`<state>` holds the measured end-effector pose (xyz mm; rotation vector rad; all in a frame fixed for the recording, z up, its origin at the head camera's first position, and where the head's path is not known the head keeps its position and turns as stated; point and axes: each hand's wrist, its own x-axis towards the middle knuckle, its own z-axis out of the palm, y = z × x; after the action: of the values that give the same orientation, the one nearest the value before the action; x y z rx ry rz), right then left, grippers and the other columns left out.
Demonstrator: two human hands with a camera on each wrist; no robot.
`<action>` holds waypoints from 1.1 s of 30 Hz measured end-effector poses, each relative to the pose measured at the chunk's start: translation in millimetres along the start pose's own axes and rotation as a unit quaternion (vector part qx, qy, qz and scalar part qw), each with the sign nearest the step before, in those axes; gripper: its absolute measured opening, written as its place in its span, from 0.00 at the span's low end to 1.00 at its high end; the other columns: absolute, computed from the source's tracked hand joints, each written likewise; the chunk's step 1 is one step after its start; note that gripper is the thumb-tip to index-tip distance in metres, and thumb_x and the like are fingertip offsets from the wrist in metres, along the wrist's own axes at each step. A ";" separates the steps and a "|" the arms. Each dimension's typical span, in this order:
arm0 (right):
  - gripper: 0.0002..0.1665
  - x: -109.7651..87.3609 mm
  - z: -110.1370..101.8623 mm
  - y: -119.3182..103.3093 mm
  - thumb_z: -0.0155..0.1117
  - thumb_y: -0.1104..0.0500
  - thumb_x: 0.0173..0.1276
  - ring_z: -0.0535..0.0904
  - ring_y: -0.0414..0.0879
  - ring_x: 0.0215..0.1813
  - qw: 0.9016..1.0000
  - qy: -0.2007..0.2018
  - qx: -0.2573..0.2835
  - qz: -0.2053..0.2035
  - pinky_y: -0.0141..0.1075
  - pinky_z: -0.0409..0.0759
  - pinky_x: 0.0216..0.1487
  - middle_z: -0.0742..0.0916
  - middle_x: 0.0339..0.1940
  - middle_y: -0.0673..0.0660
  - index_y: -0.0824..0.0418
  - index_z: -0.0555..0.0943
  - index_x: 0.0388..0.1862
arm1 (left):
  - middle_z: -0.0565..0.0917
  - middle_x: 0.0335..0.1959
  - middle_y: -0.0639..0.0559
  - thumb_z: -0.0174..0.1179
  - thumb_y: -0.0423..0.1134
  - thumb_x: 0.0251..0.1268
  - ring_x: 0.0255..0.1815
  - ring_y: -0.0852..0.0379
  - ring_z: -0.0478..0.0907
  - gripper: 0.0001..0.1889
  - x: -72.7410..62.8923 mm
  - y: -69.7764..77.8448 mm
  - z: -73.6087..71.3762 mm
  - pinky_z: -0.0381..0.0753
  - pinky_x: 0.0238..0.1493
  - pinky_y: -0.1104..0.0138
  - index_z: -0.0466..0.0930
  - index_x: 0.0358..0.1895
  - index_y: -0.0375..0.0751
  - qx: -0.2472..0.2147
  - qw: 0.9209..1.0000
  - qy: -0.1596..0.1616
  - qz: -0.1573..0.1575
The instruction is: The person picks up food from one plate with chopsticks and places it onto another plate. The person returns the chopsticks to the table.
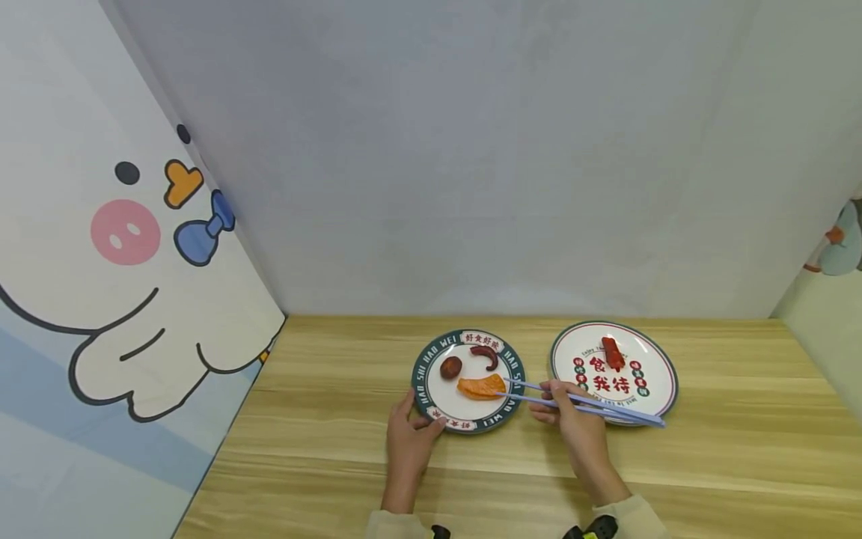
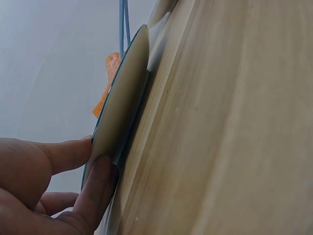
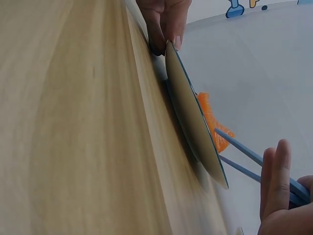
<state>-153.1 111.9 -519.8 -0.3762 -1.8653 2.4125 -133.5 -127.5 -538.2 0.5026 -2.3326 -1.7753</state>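
Observation:
My left hand [image 1: 408, 445] grips the near-left rim of a green-rimmed plate [image 1: 423, 361], thumb on top and fingers under the edge in the left wrist view. On that plate lie an orange, pale-lined slice like salmon [image 1: 481, 387], a round brown piece [image 1: 451, 367] and a dark red curled piece [image 1: 486, 355]. My right hand [image 1: 579, 427] holds a pair of light blue chopsticks [image 1: 592, 404]. Their tips are at the right end of the orange slice; whether they pinch it I cannot tell.
To the right stands a second white plate [image 1: 656, 374] with red lettering, bearing a red food piece [image 1: 613, 353]. Both plates are on a wood-grain table [image 1: 323, 434]. A grey wall [image 1: 512, 165] rises behind, and a cartoon-printed panel [image 1: 101, 284] borders the left.

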 end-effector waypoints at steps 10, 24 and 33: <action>0.20 2.4 3.5 8.6 0.49 0.64 0.86 0.91 0.45 0.38 1.000 -0.018 -0.009 0.016 0.37 0.91 0.46 0.89 0.48 0.61 0.82 0.76 0.60 | 0.72 0.70 0.29 0.73 0.23 0.59 0.41 0.52 0.82 0.41 0.4 1.0 0.4 0.85 0.35 0.71 0.66 0.76 0.23 0.006 1.000 0.001 -0.010; 0.24 6.1 8.3 21.7 0.46 0.62 0.88 0.90 0.41 0.38 0.999 -0.019 0.020 0.041 0.35 0.90 0.49 0.89 0.45 0.61 0.83 0.73 0.66 | 0.72 0.70 0.29 0.73 0.23 0.60 0.42 0.52 0.83 0.40 -0.3 1.9 0.0 0.86 0.35 0.69 0.66 0.76 0.23 -0.001 1.000 -0.001 -0.005; 0.25 8.9 12.4 30.7 0.46 0.61 0.88 0.90 0.41 0.38 0.998 -0.020 0.041 0.048 0.35 0.90 0.52 0.89 0.43 0.58 0.84 0.73 0.65 | 0.72 0.71 0.28 0.73 0.22 0.59 0.41 0.52 0.83 0.40 0.4 -0.4 0.1 0.87 0.36 0.69 0.66 0.76 0.22 -0.006 1.000 -0.003 0.001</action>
<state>-161.7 94.0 -547.7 -0.4247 -1.7948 2.5678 -133.8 -127.6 -538.6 0.4942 -2.3240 -1.7904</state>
